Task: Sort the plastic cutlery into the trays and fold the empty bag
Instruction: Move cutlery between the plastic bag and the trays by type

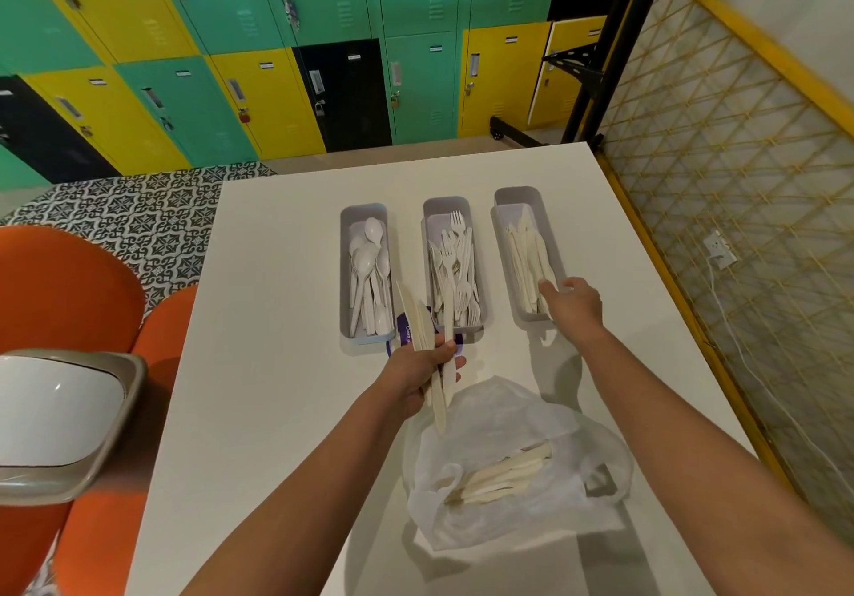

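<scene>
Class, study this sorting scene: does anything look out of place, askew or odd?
Mostly tidy: spoons, forks and knives each fill their own tray. One oddity: a purple-printed item lies on the table, partly tucked under the spoon tray and fork tray; what it is cannot be told.

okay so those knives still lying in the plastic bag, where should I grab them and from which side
Take the knives by their handle ends, which seem to point up and right toward the bag handles. They lie nearly flat in a loose bundle, so come from above through the bag's opening, probably on the right, and pinch several across their width. The right hand at the knife tray is nearer.
</scene>
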A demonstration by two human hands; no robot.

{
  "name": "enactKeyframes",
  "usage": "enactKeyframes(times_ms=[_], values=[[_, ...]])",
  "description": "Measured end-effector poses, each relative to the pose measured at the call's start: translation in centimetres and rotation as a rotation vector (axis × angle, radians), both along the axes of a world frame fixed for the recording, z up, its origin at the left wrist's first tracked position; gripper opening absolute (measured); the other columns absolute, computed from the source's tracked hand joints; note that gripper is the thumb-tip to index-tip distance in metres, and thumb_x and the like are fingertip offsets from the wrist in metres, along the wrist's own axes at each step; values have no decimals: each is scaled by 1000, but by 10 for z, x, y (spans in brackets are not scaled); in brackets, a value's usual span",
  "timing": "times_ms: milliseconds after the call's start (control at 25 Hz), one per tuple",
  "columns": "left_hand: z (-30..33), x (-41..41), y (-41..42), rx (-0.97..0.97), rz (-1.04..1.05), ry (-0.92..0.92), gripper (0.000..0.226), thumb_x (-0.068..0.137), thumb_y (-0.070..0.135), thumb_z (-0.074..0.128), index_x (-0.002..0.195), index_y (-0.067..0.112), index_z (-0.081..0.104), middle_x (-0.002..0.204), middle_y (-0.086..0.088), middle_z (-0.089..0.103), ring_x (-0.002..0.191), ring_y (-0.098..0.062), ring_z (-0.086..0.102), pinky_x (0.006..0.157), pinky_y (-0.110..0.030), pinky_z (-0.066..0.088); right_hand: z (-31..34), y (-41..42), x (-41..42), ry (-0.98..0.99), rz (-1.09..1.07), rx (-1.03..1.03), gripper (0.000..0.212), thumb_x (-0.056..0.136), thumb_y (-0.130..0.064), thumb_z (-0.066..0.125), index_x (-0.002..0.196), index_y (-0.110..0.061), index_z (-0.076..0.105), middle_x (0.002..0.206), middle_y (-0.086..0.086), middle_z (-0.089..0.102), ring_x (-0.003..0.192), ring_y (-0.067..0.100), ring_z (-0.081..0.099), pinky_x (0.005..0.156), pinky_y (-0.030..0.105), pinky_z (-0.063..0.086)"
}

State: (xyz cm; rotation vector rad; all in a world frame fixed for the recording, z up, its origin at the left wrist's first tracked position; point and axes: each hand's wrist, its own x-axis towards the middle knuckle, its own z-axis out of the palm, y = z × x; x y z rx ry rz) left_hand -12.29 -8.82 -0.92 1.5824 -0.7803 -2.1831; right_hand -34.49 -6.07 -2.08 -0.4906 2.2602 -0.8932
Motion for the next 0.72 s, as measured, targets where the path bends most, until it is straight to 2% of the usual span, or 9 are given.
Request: enactKeyframes(times_ms=[80, 160, 200, 280, 360, 440, 560, 640, 720], values=[[-3, 0, -1, 10, 14, 6, 13, 89, 4, 60, 101, 4, 63, 82, -10, 66, 73, -19, 64, 73, -33, 55, 4, -1, 12, -23, 30, -53, 44, 89, -30, 58, 126, -8, 52, 120, 10, 56, 110, 28, 56, 82, 28, 42], [-6, -2, -2, 15, 34, 16, 16, 88, 3, 60, 104, 2, 64, 79, -9, 66, 74, -18, 63, 79, -33, 53, 6, 1, 33, -84, 167, -87, 26, 89, -26, 59, 109, -10, 62, 99, 2, 62, 97, 23, 59, 79, 28, 46], [-7, -3, -3, 18, 46, 28, 16, 88, 3, 60, 103, 2, 64, 77, -9, 66, 73, -18, 63, 80, -32, 53, 8, 4, 46, -168, 251, -73, 18, 90, -26, 58, 99, -12, 63, 89, -1, 60, 85, 19, 58, 70, 26, 46], [-8, -4, -4, 0, 55, 34, 11, 88, 4, 60, 97, 6, 67, 74, -7, 67, 73, -17, 62, 75, -28, 53, 16, 12, 73, -356, 450, -5, 16, 91, -30, 57, 87, -15, 62, 81, -3, 58, 68, 13, 52, 56, 22, 41], [-9, -5, -4, -29, 63, 9, 11, 88, 6, 62, 97, 4, 66, 76, -6, 66, 71, -16, 60, 67, -25, 50, 17, 20, 92, -449, 590, 56, 12, 89, -28, 61, 87, -16, 62, 83, -2, 62, 67, 13, 56, 55, 22, 43], [-11, -5, -3, -19, 110, -11, 22, 87, 6, 62, 108, 0, 63, 77, -7, 65, 69, -17, 61, 65, -27, 51, 12, 24, 106, -419, 589, 41, 14, 86, -20, 65, 96, -10, 63, 88, 3, 65, 68, 13, 59, 58, 24, 47], [-11, -7, -2, 0, 157, -16, 26, 87, 6, 63, 113, 0, 61, 78, -8, 65, 70, -19, 62, 71, -32, 53, 3, 27, 113, -355, 493, -6, 25, 84, -14, 66, 105, -1, 63, 86, 10, 64, 64, 14, 59, 56, 23, 50], [-10, -7, -1, 1, 164, -11, 23, 90, 10, 60, 110, 1, 62, 80, -8, 66, 70, -19, 63, 69, -31, 55, 0, 28, 111, -352, 459, -38, 22, 83, -12, 67, 101, 0, 64, 85, 12, 65, 63, 15, 58, 55, 23, 51], [-7, -6, 0, 4, 160, -2, 17, 94, 15, 54, 106, 7, 62, 82, -7, 67, 67, -17, 64, 58, -26, 55, 0, 29, 106, -364, 428, -84, 7, 83, -7, 66, 89, -4, 64, 81, 10, 66, 63, 16, 58, 55, 25, 53]])
